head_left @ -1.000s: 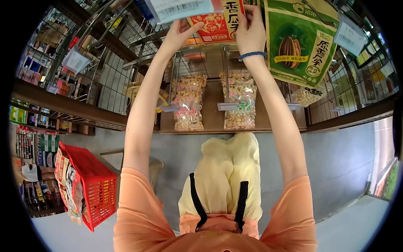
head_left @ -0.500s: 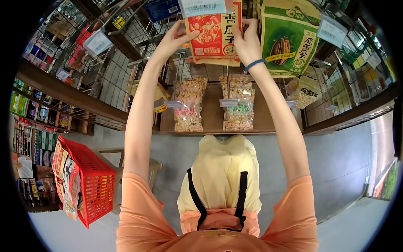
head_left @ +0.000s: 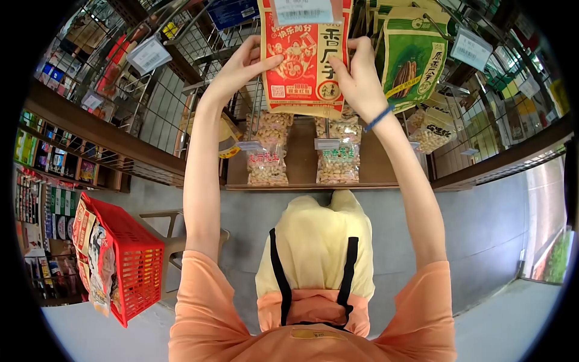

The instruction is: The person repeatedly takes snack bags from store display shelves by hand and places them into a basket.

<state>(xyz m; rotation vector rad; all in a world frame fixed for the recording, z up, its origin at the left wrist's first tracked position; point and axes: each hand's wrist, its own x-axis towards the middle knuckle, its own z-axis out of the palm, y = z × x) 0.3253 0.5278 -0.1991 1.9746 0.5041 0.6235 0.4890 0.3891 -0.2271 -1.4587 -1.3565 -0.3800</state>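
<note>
"One red sunflower-seed packet [head_left: 294,72] is up near the top of the view. How does it sit?"

"Close to the middle, roughly upright, printed front showing. A price tag [head_left: 304,11] overlaps its top, so I can't tell whether anything there holds it up."

"And the left hand [head_left: 244,67]?"

"It pinches the packet's left edge: thumb laid over the printed front, the other fingers curled at the edge and partly hidden."

"Is the right hand [head_left: 356,75] doing the same?"

"Much the same, mirrored. Its thumb lies on the front by the black characters, and its fingers bend round the right edge. (That wrist wears a blue band [head_left: 378,118], by the way.)"

"What's near it?"

"Just to the right, a green sunflower-seed packet [head_left: 416,57], tilted, with seeds pictured on it. Below that is a peanut bag with black lettering [head_left: 435,131]. At upper left there's a blue package [head_left: 232,12], cut off by the picture's edge."

"And lower down?"

"Two clear bags side by side at a brown shelf [head_left: 306,171]: a peanut bag with red lettering [head_left: 267,160] and a peanut bag with green lettering [head_left: 338,160]."

"What about the red basket [head_left: 140,274]?"

"At lower left, well apart from both hands, with several packages [head_left: 98,259] in it. A beige stool [head_left: 172,244] is beside it, partly behind the left arm."
</note>
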